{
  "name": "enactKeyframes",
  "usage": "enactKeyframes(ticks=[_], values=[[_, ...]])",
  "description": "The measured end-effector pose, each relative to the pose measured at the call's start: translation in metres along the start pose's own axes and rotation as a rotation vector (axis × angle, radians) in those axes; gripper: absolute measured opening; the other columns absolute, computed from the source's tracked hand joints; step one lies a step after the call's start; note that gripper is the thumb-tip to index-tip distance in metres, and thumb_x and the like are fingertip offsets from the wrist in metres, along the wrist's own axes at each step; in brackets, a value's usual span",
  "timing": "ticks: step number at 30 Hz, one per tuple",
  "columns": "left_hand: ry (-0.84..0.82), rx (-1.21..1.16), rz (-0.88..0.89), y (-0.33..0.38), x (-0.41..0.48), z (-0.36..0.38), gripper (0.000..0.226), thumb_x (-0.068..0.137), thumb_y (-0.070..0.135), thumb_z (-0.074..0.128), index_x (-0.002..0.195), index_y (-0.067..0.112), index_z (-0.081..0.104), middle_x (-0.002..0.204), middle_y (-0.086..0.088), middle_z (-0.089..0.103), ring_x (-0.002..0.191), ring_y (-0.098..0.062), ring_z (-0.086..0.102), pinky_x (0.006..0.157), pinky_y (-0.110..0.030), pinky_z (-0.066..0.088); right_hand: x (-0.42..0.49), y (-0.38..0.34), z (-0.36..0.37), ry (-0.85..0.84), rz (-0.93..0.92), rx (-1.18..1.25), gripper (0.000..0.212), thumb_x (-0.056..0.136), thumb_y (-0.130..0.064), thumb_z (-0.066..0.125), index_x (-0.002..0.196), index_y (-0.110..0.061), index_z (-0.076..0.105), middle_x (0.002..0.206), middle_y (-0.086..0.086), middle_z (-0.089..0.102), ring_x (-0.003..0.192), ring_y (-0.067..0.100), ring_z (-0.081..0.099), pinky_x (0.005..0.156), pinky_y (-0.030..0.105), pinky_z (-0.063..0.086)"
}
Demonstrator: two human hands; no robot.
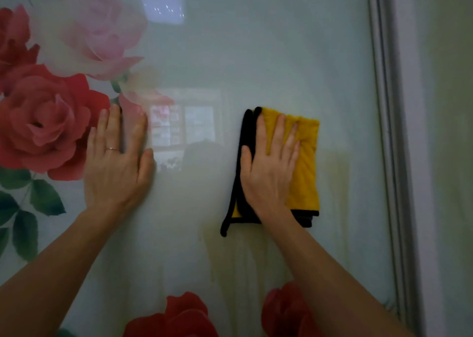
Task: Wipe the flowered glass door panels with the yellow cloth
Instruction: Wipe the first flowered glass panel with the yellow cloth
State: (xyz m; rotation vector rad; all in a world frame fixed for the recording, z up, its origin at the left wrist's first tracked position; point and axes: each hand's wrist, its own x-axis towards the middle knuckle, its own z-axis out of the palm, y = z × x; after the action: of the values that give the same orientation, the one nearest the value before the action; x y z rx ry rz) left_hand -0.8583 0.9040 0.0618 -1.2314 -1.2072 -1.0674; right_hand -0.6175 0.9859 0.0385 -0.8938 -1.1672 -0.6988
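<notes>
A glass door panel (256, 55) printed with red and pink roses fills the view. A folded yellow cloth (305, 162) with black edging lies flat against the glass, right of centre. My right hand (268, 168) presses it to the panel with straight fingers spread over its left half. My left hand (116, 162) rests flat on the glass beside a red rose, fingers straight, a ring on one finger. Both forearms reach up from the bottom of the view.
A grey metal door frame (386, 132) runs down the right side, with a pale wall (448, 157) beyond it. Roses and green leaves cover the panel's left and bottom. The glass reflects a window and a ceiling light.
</notes>
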Motion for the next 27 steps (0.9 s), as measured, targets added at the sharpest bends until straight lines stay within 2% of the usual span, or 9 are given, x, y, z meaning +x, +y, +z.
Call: enactKeyframes(ticks=[3, 5, 8, 11, 13, 16, 18, 22, 27], values=[[0.026, -0.018, 0.014, -0.003, 0.001, 0.002, 0.064, 0.1, 0.037, 0.03, 0.161, 0.021, 0.022, 0.167, -0.021, 0.01, 0.154, -0.038, 0.009, 0.123, -0.049, 0.008, -0.001, 0.03, -0.012, -0.089, -0.288, 0.028, 0.059, 0.104, -0.042, 0.041, 0.158, -0.019, 0.038, 0.167, 0.016, 0.025, 0.155, 0.041, 0.018, 0.125, 0.051, 0.014], [0.055, -0.032, 0.022, -0.003, 0.0, 0.004, 0.064, 0.099, 0.035, 0.034, 0.16, 0.02, 0.027, 0.166, -0.023, 0.012, 0.153, -0.04, 0.012, 0.123, -0.05, 0.01, 0.008, 0.059, -0.019, -0.137, -0.395, 0.038, 0.059, 0.103, -0.042, 0.043, 0.158, -0.021, 0.038, 0.167, 0.014, 0.025, 0.155, 0.039, 0.018, 0.125, 0.05, 0.016], [0.079, -0.028, 0.023, -0.003, 0.0, 0.006, 0.063, 0.099, 0.032, 0.036, 0.159, 0.018, 0.028, 0.166, -0.022, 0.012, 0.152, -0.042, 0.013, 0.123, -0.05, 0.009, 0.024, 0.084, -0.021, -0.09, -0.179, 0.039, 0.061, 0.103, -0.043, 0.042, 0.159, -0.021, 0.036, 0.167, 0.015, 0.024, 0.153, 0.04, 0.023, 0.122, 0.054, 0.023], [0.084, -0.017, 0.024, -0.002, 0.0, 0.006, 0.062, 0.1, 0.031, 0.036, 0.159, 0.018, 0.028, 0.166, -0.023, 0.012, 0.152, -0.042, 0.013, 0.123, -0.049, 0.008, 0.025, 0.069, -0.017, -0.023, 0.035, 0.036, 0.061, 0.102, -0.042, 0.039, 0.158, -0.017, 0.037, 0.166, 0.017, 0.026, 0.151, 0.041, 0.027, 0.12, 0.058, 0.026], [0.08, -0.016, 0.023, -0.002, -0.001, 0.005, 0.062, 0.1, 0.031, 0.037, 0.159, 0.018, 0.028, 0.166, -0.023, 0.012, 0.152, -0.042, 0.013, 0.123, -0.051, 0.01, 0.017, 0.054, -0.015, -0.02, 0.029, 0.036, 0.062, 0.102, -0.04, 0.039, 0.158, -0.014, 0.037, 0.166, 0.018, 0.026, 0.151, 0.041, 0.026, 0.12, 0.057, 0.026], [0.08, -0.011, 0.022, -0.002, -0.001, 0.006, 0.062, 0.099, 0.031, 0.036, 0.16, 0.018, 0.027, 0.166, -0.023, 0.012, 0.152, -0.042, 0.013, 0.122, -0.051, 0.01, 0.004, 0.056, -0.017, -0.092, -0.233, 0.044, 0.061, 0.103, -0.041, 0.043, 0.158, -0.016, 0.038, 0.166, 0.016, 0.027, 0.154, 0.039, 0.021, 0.122, 0.051, 0.022], [0.072, -0.014, 0.019, -0.002, -0.001, 0.005, 0.063, 0.099, 0.032, 0.036, 0.16, 0.019, 0.026, 0.166, -0.022, 0.012, 0.152, -0.042, 0.013, 0.123, -0.051, 0.01, 0.016, 0.068, -0.019, -0.101, -0.323, 0.037, 0.061, 0.102, -0.045, 0.044, 0.158, -0.021, 0.039, 0.166, 0.013, 0.028, 0.155, 0.037, 0.021, 0.122, 0.049, 0.02], [0.084, -0.012, 0.022, -0.002, 0.0, 0.006, 0.063, 0.099, 0.032, 0.037, 0.16, 0.019, 0.027, 0.166, -0.022, 0.013, 0.152, -0.042, 0.014, 0.123, -0.05, 0.01, 0.049, 0.089, -0.02, -0.088, -0.089, -0.046, 0.065, 0.1, -0.056, 0.035, 0.16, -0.03, 0.032, 0.169, 0.008, 0.022, 0.155, 0.042, 0.013, 0.121, 0.062, 0.013], [0.074, 0.008, 0.014, -0.003, 0.0, 0.009, 0.063, 0.1, 0.034, 0.034, 0.161, 0.02, 0.024, 0.166, -0.022, 0.012, 0.153, -0.04, 0.012, 0.123, -0.05, 0.01, 0.024, 0.091, -0.024, -0.109, 0.146, -0.077, 0.069, 0.098, -0.062, 0.024, 0.161, -0.034, 0.023, 0.171, 0.004, 0.014, 0.155, 0.047, 0.002, 0.117, 0.072, 0.002]])
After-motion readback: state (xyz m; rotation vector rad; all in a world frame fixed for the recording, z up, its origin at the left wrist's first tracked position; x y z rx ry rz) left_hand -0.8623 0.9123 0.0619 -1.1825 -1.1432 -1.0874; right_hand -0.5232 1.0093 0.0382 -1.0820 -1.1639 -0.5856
